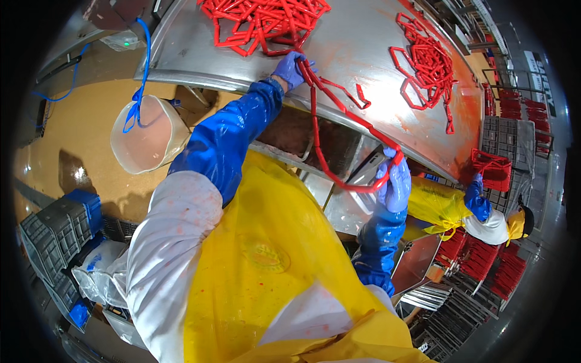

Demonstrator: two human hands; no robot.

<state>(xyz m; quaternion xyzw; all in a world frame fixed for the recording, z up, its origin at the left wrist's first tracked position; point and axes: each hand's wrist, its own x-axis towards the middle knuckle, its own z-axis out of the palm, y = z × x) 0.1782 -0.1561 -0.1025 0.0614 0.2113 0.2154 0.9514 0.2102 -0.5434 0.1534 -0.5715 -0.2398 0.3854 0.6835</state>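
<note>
A long chain of red sausage links (348, 111) stretches between my two gloved hands, and a second strand of it sags in a loop in front of my apron. My left hand (290, 71), in a purple-blue glove, is closed around the links at the table's near edge, close to a large heap of red sausages (260, 23). Lower and to the right, my right hand (396, 181) holds the other end of the loop, the links running across its fingers. A short loose piece of sausage (362, 95) lies on the metal table (200, 57) between them.
A smaller sausage pile (428, 63) lies on the table's right part. At left stand a white bin (148, 136) and grey crates (60, 227). To the right, a co-worker in a yellow apron (439, 202) handles a red rack (491, 171) near racks of hanging sausages (478, 257).
</note>
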